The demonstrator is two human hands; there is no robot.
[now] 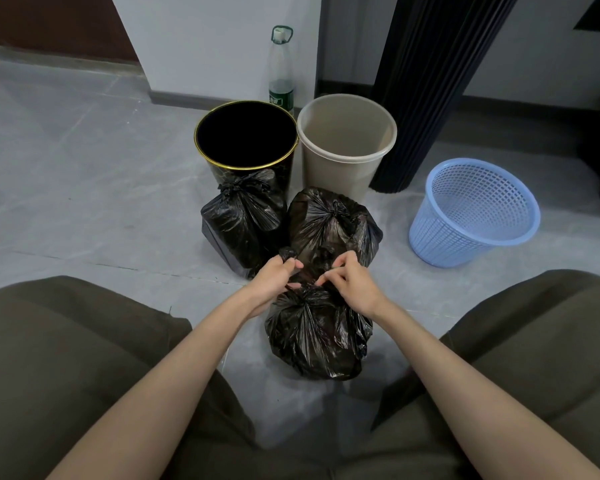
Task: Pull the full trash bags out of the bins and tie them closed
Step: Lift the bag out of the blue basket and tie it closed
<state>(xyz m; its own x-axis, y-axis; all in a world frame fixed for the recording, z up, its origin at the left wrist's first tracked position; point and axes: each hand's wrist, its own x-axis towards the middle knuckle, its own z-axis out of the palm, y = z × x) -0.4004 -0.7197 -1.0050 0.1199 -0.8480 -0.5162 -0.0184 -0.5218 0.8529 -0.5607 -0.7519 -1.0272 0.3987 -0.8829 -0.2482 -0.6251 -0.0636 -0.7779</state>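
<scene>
1. Bag (pixel 317 337) under tying is set on the floor (pixel 84 174), just before a knotted bag (pixel 329 223).
2. Plastic tail (pixel 287 253) is pinched in the left hand (pixel 274 282) grip. The right hand (pixel 352 285) grip is narrow at the neck; whether it holds cannot be told.
3. Risk: thin tail could be torn by hard pulling, or the knot left loose.

Legible text: none. Tall clear plastic bottle (pixel 280 64), standing on the floor by the wall behind the bins: green wrap label (pixel 281 97) carries white marks, too small to read.
</scene>
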